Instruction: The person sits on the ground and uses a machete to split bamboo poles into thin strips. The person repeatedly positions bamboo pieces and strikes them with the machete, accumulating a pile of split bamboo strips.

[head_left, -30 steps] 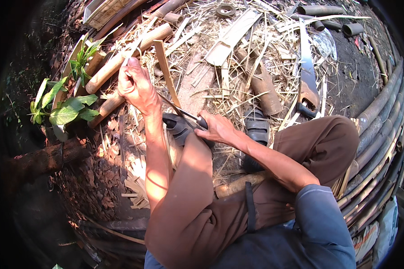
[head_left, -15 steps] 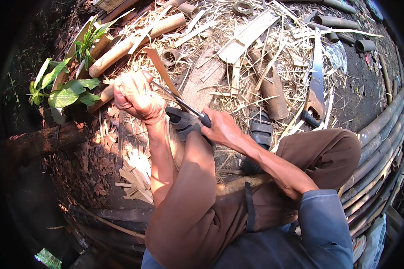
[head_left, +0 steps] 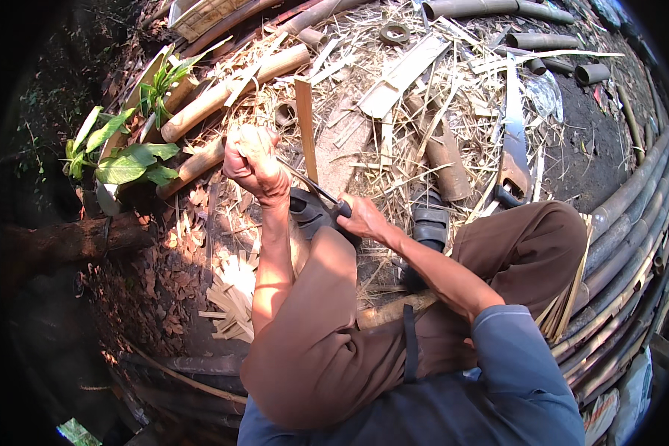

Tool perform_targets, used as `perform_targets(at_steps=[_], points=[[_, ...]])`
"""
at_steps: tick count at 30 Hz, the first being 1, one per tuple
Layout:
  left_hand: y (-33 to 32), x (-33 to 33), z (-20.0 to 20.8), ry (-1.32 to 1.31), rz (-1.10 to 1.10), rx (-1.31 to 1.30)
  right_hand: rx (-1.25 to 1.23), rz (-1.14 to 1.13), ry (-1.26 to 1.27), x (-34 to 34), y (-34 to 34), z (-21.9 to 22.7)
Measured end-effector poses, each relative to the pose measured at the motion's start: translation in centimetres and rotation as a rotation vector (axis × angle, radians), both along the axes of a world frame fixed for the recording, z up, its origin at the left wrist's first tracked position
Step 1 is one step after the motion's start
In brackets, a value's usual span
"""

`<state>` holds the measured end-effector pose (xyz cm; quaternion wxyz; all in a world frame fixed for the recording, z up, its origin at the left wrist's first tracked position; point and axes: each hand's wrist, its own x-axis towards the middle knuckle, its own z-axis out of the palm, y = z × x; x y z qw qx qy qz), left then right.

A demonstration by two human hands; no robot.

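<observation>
The person sits with the trousers (head_left: 305, 334) folded at both knees, the two hands brought together over the left shoe (head_left: 310, 213). The right hand (head_left: 366, 221) is wrapped round the dark handle of a knife (head_left: 310, 182), whose thin blade slants up and to the left toward the left hand (head_left: 259, 165). That hand is clenched in a fist, back uppermost; whether it grips the blade's far end or something else cannot be told, since the fingers hide it. A flat wooden strip (head_left: 305, 130) stands nearly upright in view just right of the fist, its lower end meeting the line of the blade above the shoe; how it is held there is hidden. Beyond it a board (head_left: 346, 149) lies on the ground among pale shavings (head_left: 394, 167), with a split bamboo piece (head_left: 405, 74) past its far end. To the right a brown tube (head_left: 446, 163) lies near the right shoe (head_left: 430, 223), and farther right is a saw (head_left: 514, 126), handle toward the person. Short slats (head_left: 234, 301) are heaped left of the left knee. A leafy plant (head_left: 130, 163) grows at the left beside a thick pole (head_left: 234, 93), and long bamboo poles (head_left: 624, 223) are stacked along the right edge.
</observation>
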<state>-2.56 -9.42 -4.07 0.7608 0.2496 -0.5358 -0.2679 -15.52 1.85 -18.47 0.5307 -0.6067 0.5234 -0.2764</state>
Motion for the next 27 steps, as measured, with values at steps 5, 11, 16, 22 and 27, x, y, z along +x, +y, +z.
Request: perform_targets(at_steps=[5, 11, 16, 22, 27], points=[[1.5, 2.4, 1.6, -0.054, 0.149, 0.126, 0.306, -0.038, -0.190, 1.8, 1.7, 3.4], [5.7, 4.3, 3.2, -0.101, 0.304, 0.252, -0.131, -0.069, -0.138, 2.2, 4.8, 3.8], [9.5, 4.8, 4.6, -0.106, 0.406, 0.385, -0.188, -0.083, -0.146, 3.0, 7.0, 8.1], [12.3, 3.2, 5.1, -0.126, 0.489, 0.335, -0.192, -0.014, -0.155, 4.9, 6.6, 9.2], [12.2, 3.0, 2.6, -0.082, 0.501, 0.345, 0.049, -0.082, 0.026, 2.9, 6.3, 1.9]])
